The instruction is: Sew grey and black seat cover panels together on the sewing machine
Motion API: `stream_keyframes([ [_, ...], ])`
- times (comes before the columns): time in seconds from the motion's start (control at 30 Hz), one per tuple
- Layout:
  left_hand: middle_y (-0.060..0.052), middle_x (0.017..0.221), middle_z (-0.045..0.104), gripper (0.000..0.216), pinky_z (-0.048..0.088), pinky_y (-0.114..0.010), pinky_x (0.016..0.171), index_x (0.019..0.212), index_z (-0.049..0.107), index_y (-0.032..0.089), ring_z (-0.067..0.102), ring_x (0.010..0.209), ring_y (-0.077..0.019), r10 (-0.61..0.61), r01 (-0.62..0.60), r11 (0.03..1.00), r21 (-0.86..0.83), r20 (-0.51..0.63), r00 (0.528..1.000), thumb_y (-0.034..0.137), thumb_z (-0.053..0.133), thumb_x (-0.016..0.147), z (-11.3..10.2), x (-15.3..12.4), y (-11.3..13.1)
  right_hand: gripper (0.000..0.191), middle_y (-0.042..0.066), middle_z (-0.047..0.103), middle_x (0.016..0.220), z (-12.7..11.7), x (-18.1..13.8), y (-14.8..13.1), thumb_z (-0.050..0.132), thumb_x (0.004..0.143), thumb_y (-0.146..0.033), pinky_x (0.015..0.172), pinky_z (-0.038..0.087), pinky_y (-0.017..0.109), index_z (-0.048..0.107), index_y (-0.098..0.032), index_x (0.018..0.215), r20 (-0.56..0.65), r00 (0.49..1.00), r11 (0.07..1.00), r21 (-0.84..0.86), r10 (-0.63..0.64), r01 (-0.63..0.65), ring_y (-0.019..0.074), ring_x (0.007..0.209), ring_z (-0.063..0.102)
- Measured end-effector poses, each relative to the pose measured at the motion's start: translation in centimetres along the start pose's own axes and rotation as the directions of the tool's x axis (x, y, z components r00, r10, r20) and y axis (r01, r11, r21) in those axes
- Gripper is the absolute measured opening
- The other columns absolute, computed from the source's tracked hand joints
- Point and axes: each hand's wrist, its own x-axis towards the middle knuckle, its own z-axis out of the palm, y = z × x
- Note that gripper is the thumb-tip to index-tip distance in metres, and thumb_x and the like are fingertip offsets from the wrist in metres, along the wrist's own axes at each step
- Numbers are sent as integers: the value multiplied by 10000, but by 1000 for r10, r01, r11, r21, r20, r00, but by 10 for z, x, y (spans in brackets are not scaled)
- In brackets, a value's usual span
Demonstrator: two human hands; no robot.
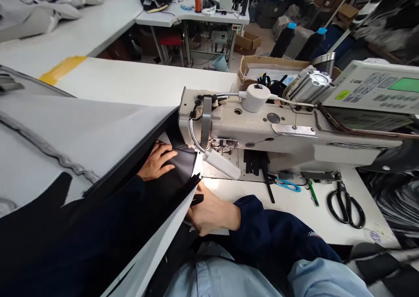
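Note:
My left hand (158,161) lies on the black fabric (183,164), its fingers stretched out and a little apart. Just right of it is the needle area of a sewing machine (255,122), where the fabric's edge sits. My right hand (209,207) is closed around the near edge of the same black fabric, close to a short black strip. Its fingertips are partly hidden by the cloth. The white backing of the large piece (98,127) rises on the left. A white lamp head (224,164) hangs over the machine bed.
Black strips (257,162), blue-handled snips (288,184), a green pen (313,193) and black scissors (346,203) lie right of my hands. A control panel (376,85) tops the machine. A cardboard box (242,68) stands behind it. Grey fabric pieces (42,11) lie at the far left.

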Motion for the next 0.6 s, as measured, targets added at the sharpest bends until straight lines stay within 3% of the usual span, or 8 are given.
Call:
stream_keyframes([
  [0.1,-75,833,669,240,433,-364,771,839,637,186,587,784,-210,-56,55,998,39,37,998,369,489,884,8,11,-9,141,84,597,848,13,-12,6,566,637,-243,846,400,504,560,-190,768,-70,997,999,51,-14,18,290,958,497],
  [0.17,-36,628,614,342,405,-316,667,660,584,185,558,642,-169,-81,80,996,37,36,996,372,451,913,12,14,3,154,90,608,915,19,-26,14,547,629,-205,869,417,492,573,-190,781,-146,989,990,138,0,21,290,985,512],
  [0.23,-9,534,561,421,363,-292,603,581,540,185,522,563,-139,-77,77,997,27,-6,997,355,402,940,14,13,24,280,116,597,1052,21,-42,25,515,656,-166,889,448,474,590,-179,926,-236,967,972,229,100,-44,295,1070,509],
  [0.33,0,553,560,439,340,-283,578,593,547,184,519,569,-126,-1,3,1000,23,-60,998,327,357,962,12,12,50,434,183,512,1261,23,-59,41,416,789,-101,923,478,465,485,-128,1217,-328,892,937,260,312,-232,289,1216,455],
  [0.4,-7,608,579,419,353,-280,581,630,567,183,535,605,-130,55,-53,998,34,-71,996,315,348,962,10,14,56,425,198,504,1281,26,-60,48,361,863,-92,935,486,465,438,-113,1281,-328,883,937,209,336,-278,282,1240,449],
  [0.53,-48,900,649,286,408,-260,605,916,648,183,596,728,-136,73,-71,997,17,-103,992,241,368,930,11,23,54,305,133,602,1121,33,-41,50,378,905,-116,947,497,442,563,-166,1143,-289,918,959,157,272,-235,253,1127,539],
  [0.6,-59,955,636,271,409,-256,565,989,650,198,608,719,-142,33,-33,999,-1,-34,999,231,395,902,13,28,54,249,107,628,1008,32,-32,50,401,912,-121,917,517,407,621,-178,1016,-264,923,958,147,279,-247,233,1019,586],
])
